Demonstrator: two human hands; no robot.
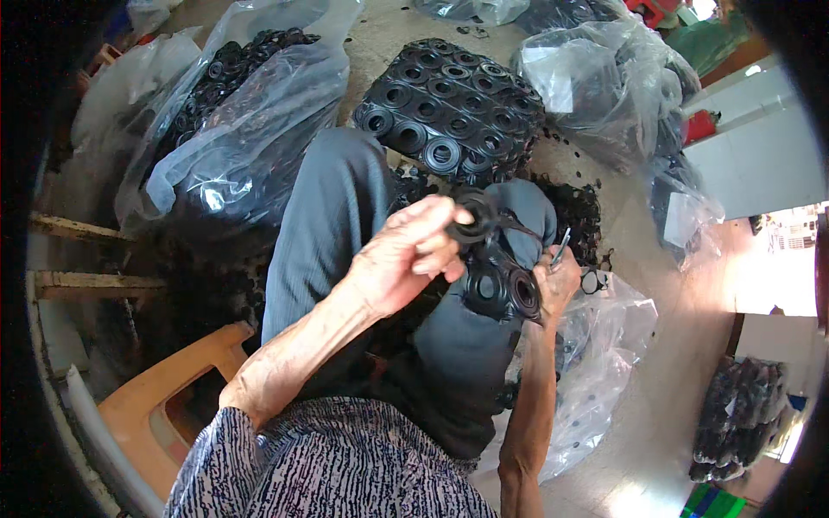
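My left hand [410, 249] is closed, pinching a black rubber ring [472, 226] above my right knee. My right hand [558, 281] is closed at the right side of that knee, with a slim metal tool [562, 246] sticking up from its fingers. Against the same hand is a piece of black rubber sheet [501, 292] with round rings moulded in it, draped over my thigh. A thin black strip stretches between the ring and the right hand. The tool's lower part is hidden in the fingers, so its kind does not show.
Ahead of my knees lies a stack of black ring sheets [449, 104]. Clear plastic bags with black parts stand at the left [250, 121] and right [604, 86]. A plastic sheet [596, 371] lies right of my leg; an orange plastic chair [164, 406] is at lower left. Black scraps [574, 211] litter the floor.
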